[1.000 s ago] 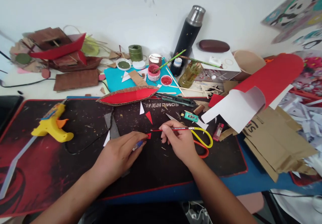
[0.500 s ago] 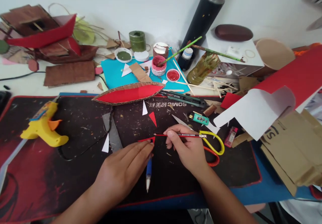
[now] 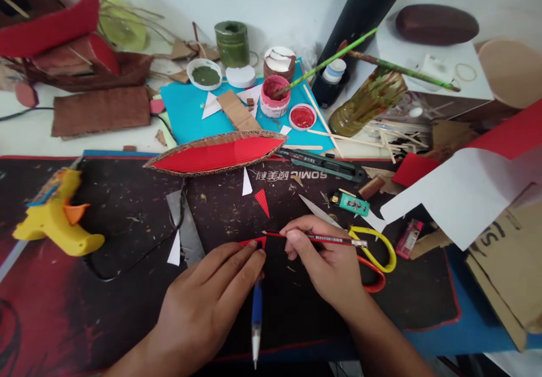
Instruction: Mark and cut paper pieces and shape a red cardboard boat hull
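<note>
My right hand pinches a red-and-black pencil, its tip pointing left. The pencil tip is just above and right of a small red piece of paper on the dark mat. My left hand has its fingers together, holding that piece down and covering most of it. From under those fingers a blue pen sticks out toward me. Scissors with yellow and orange handles lie beside my right hand. Beyond the hands are a red triangle, a white triangle and a red boat-shaped cardboard piece.
A yellow glue gun and a metal ruler lie left. A utility knife, a lighter and a pink box lie right. Behind are paint pots, a jar and a cardboard boat.
The camera view has shifted closer, so the mat and objects appear larger. My right hand still holds the pencil, and my left hand stays on the red piece.
</note>
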A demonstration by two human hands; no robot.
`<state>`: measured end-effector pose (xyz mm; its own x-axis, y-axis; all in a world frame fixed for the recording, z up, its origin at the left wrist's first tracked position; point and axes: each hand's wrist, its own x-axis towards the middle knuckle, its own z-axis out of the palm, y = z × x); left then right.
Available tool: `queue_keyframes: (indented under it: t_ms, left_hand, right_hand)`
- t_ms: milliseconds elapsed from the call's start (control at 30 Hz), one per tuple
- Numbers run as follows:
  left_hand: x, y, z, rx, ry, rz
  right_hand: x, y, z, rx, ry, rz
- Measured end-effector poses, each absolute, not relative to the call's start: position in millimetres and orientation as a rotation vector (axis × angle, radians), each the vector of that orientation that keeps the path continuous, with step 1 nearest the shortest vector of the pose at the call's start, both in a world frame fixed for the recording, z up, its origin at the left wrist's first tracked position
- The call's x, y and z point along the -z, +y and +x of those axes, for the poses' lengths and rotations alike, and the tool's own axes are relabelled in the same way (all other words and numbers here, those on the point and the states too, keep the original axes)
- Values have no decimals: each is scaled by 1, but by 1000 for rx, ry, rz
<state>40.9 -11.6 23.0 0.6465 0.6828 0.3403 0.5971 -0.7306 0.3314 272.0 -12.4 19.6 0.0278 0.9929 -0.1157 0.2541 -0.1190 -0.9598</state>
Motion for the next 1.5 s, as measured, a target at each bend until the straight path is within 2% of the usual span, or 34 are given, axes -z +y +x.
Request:
queue_keyframes:
  t_ms: [1500]
  left_hand:
    - [-20, -13, 39, -630, 1081, 2635]
  right_hand:
    - [-26, -10, 274, -1238, -1302, -1496]
